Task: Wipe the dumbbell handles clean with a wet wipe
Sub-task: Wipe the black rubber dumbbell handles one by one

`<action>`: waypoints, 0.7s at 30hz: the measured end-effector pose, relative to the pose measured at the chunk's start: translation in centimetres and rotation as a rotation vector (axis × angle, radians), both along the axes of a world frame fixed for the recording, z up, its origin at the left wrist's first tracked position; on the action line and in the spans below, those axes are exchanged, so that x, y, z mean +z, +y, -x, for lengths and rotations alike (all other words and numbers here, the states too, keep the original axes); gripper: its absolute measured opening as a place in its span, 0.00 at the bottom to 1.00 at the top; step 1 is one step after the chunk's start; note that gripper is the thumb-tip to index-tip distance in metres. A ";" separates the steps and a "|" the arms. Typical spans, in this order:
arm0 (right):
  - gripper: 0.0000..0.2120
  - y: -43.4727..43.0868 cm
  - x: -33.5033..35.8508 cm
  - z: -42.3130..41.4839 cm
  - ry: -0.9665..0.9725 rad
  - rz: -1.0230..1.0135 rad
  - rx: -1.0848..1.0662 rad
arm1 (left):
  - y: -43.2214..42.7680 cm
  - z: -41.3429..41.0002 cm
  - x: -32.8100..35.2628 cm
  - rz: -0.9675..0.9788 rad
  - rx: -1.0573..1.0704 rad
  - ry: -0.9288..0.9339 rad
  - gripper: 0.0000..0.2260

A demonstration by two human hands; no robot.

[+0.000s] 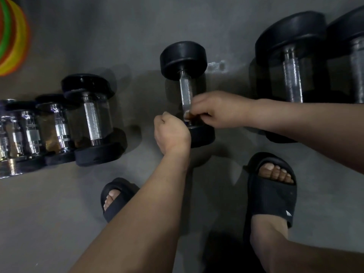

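Your right hand (pixel 214 111) pinches the handle (pixel 186 91) at its near end, and I cannot tell what your curled left hand (pixel 171 133) holds; hard rubbing could roll the dumbbell (pixel 183 56).

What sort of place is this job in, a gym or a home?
Most likely a home gym or small workout corner. Black dumbbells of several sizes lie in a row on a bare grey floor, stacked coloured rings sit at the far left, and the person wears black slides.
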State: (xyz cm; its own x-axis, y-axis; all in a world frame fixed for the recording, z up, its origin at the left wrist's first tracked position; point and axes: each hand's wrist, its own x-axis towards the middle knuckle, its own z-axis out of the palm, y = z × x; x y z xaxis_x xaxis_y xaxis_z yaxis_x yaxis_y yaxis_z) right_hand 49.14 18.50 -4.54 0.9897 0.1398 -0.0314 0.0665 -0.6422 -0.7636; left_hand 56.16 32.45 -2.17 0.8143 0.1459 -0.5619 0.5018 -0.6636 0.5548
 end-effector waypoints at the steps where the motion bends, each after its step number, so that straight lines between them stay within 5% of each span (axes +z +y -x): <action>1: 0.14 -0.4 -0.1 -0.3 -0.002 0.013 0.014 | 0.0 0.1 -0.1 0.007 0.009 -0.009 0.16; 5: 0.10 -1.4 -0.5 -1.3 -0.052 0.020 -0.155 | 0.1 0.1 -0.1 0.023 0.028 -0.016 0.16; 11: 0.16 -0.4 0.5 -0.2 0.045 -0.006 0.074 | 0.3 -0.3 -0.2 0.013 0.012 -0.012 0.16; 17: 0.10 -1.0 0.0 -1.7 0.038 0.035 -0.167 | 1.0 -0.8 -0.6 0.028 0.031 0.000 0.16; 21: 0.14 0.7 0.7 -0.2 0.015 0.030 -0.027 | 1.0 -1.0 -0.8 0.009 -0.007 -0.002 0.17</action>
